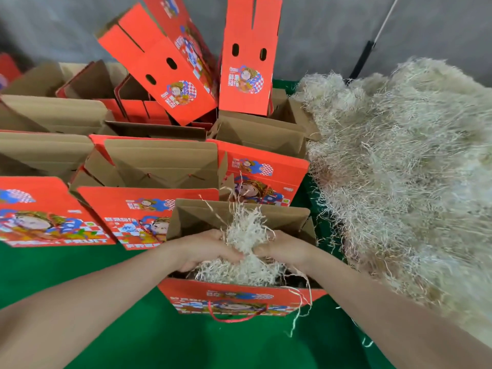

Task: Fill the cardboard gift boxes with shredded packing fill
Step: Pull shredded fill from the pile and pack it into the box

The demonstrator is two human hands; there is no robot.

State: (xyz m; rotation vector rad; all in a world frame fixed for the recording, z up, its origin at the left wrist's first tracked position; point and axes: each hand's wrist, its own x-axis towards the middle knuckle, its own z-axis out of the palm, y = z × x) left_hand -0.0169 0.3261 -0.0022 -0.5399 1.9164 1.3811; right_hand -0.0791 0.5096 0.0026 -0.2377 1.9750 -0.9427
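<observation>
An open red gift box (239, 298) with a red cord handle stands on the green cloth nearest me. A wad of pale shredded fill (246, 235) sits in its mouth. My left hand (202, 249) grips the wad from the left and my right hand (286, 247) grips it from the right, both just above the box opening. More shreds lie lower in the box, and a few strands hang over its front right corner.
A large heap of shredded fill (404, 166) covers the right side. Several open red and brown boxes (159, 166) stand in rows behind and to the left. Two flattened boxes (247, 57) lean upright at the back. Green cloth (133, 336) lies in front.
</observation>
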